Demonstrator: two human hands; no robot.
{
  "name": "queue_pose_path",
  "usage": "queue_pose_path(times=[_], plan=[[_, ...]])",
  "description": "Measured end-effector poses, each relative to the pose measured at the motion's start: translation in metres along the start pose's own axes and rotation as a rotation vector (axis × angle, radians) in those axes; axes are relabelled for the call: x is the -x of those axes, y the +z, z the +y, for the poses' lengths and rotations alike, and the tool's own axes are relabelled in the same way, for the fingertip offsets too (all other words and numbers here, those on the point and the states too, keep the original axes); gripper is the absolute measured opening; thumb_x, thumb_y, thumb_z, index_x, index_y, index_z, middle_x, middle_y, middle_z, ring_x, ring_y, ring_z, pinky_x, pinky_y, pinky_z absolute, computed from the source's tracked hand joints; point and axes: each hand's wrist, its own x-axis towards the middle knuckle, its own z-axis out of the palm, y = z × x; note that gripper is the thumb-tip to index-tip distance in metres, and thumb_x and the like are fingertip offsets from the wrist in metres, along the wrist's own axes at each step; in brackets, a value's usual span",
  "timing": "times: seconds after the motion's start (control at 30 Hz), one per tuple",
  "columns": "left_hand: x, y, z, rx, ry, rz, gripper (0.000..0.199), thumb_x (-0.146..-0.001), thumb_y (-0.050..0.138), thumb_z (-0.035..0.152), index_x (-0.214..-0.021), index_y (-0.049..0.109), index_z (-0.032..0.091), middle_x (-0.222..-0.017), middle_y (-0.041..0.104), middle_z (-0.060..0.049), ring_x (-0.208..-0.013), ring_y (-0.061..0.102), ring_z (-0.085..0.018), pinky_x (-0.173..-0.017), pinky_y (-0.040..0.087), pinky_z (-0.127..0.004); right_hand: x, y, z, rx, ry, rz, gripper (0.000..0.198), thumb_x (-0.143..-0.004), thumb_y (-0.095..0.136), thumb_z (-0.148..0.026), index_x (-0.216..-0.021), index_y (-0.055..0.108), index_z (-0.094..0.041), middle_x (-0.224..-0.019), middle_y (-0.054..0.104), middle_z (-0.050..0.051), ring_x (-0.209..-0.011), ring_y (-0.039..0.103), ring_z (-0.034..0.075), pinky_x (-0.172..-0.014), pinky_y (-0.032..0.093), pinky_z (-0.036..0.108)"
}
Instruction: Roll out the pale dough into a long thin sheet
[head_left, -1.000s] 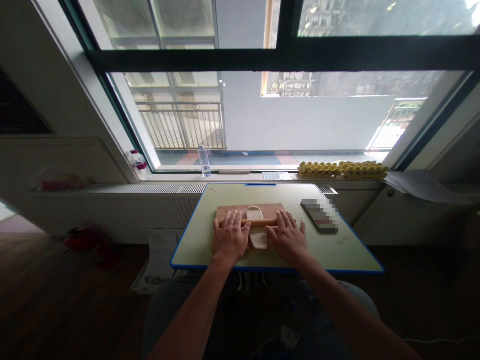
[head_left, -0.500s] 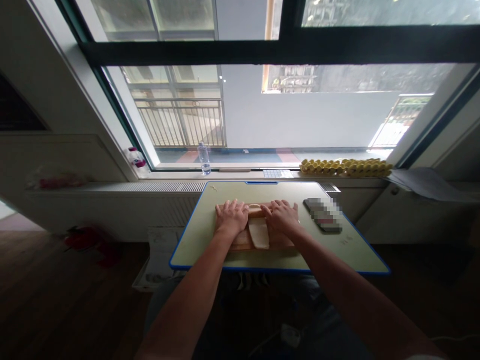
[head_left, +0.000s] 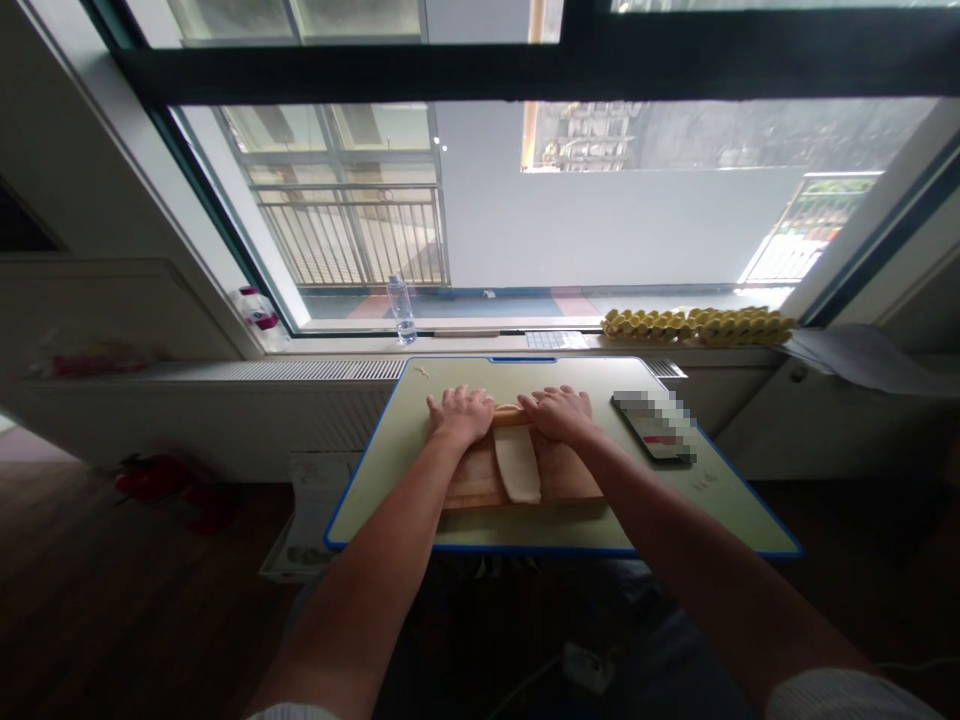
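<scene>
A wooden rolling pin (head_left: 511,417) lies across a strip of pale dough (head_left: 517,468), near its far end. The dough rests lengthwise on a wooden board (head_left: 472,475). My left hand (head_left: 461,412) bears down on the left part of the pin, fingers draped forward over it. On the right part, my right hand (head_left: 559,410) presses in the same way, its thumb side close to the dough. Both ends of the pin are hidden under my hands. A thin rim of dough shows beyond the pin.
The board sits on a small blue-edged table (head_left: 382,470). A phone (head_left: 652,428) with a blurred screen lies to the right. Along the windowsill stand a clear bottle (head_left: 402,312), a bottle with a pink label (head_left: 259,312) and yellow egg trays (head_left: 697,327).
Both hands have moved away from me along the board with the rolling pin. More of the dough strip shows on the near side. My view has shifted slightly.
</scene>
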Motion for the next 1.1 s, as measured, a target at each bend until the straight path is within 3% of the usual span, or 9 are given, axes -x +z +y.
queue_pose_path(times=[0.37,0.67,1.1], plan=[[-0.029,-0.01,0.0,-0.003,-0.008,-0.112,0.058,-0.102,0.032,0.052,-0.149,0.062,0.036,-0.167,0.05,-0.008,-0.15,0.046,-0.036,-0.124,0.031,-0.068,-0.034,-0.005,0.004,-0.127,0.122,-0.131,0.056,-0.106,0.031,-0.058,-0.131,0.074,-0.033,-0.154,0.063,0.007,-0.138,0.055,0.036,-0.11,0.043,0.058],[-0.052,-0.013,0.0,-0.039,-0.025,-0.226,0.06,-0.101,0.032,0.049,-0.153,0.058,0.035,-0.17,0.046,-0.01,-0.153,0.043,-0.038,-0.123,0.029,-0.072,-0.052,-0.011,0.005,-0.152,0.139,-0.184,0.06,-0.103,0.034,-0.064,-0.142,0.069,-0.036,-0.163,0.056,0.005,-0.146,0.047,0.037,-0.117,0.034,0.063],[-0.074,-0.007,-0.002,-0.01,-0.04,-0.216,0.058,-0.096,0.045,0.052,-0.149,0.063,0.039,-0.168,0.049,-0.009,-0.153,0.043,-0.041,-0.122,0.029,-0.073,-0.071,-0.004,0.009,-0.173,0.196,-0.178,0.071,-0.098,0.042,-0.072,-0.156,0.058,-0.035,-0.168,0.05,0.004,-0.151,0.043,0.037,-0.123,0.033,0.056]])
